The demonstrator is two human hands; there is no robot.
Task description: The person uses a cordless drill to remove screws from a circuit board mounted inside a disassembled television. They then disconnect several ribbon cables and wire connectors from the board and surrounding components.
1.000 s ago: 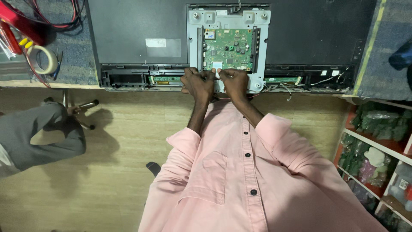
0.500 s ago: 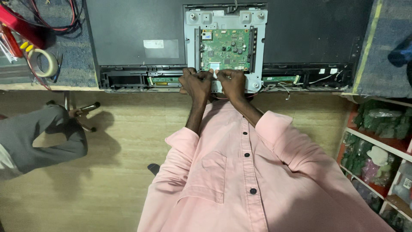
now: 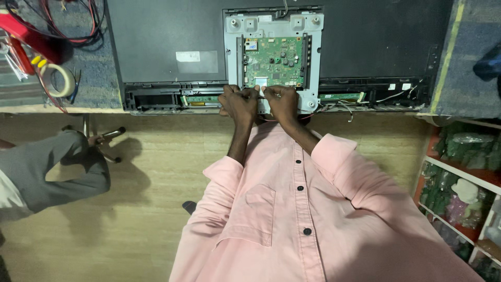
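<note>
Both hands met at the lower edge of the green rectangular circuit board point(image 3: 274, 61), which sat in a grey metal bracket point(image 3: 273, 23) on the back of a black flat panel point(image 3: 156, 36) lying on the bench. The left hand point(image 3: 239, 102) and right hand point(image 3: 282, 102) had their fingers curled together, pinching something small and white between them; what it was could not be made out. A roll of pale tape point(image 3: 59, 79) lay well apart to the left.

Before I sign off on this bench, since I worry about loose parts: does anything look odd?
Loose wires spill from the open strip along the panel's near edge, right of the right hand. The left hand grips beside it, below the green circuit board.
</note>
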